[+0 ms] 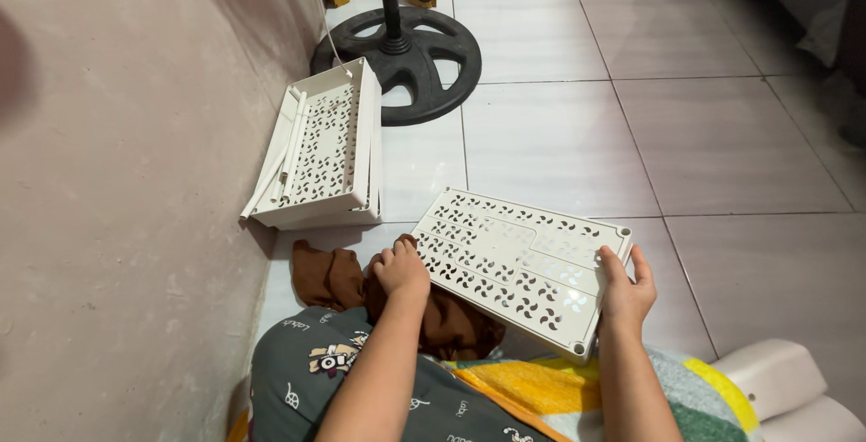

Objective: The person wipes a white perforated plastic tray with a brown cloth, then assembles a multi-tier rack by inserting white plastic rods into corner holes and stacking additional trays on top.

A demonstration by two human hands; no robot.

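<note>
Far left: plain wall (117,180) fills the frame edge. Against its foot leans a stack of white perforated plastic trays (325,149), tilted on edge, with loose white rods (287,149) lying along the face. Just behind, a black round fan base (424,54) with its pole stands on the tiled floor (704,135).

Lower down, a brown cloth (334,275) lies bunched on the floor beside the person's knee. The left hand (401,271) is curled closed, resting at the left edge of a white perforated panel (519,262); whether the fingers actually grip the panel edge or the cloth I cannot tell.

The panel is held tilted above the lap, one long side toward the floor, patterned face up. The right hand (624,290) grips its right end, thumb on top, fingers wrapped under.

Far right, bottom corner: a pale cushion (785,388) beside a multicoloured blanket (559,388).
</note>
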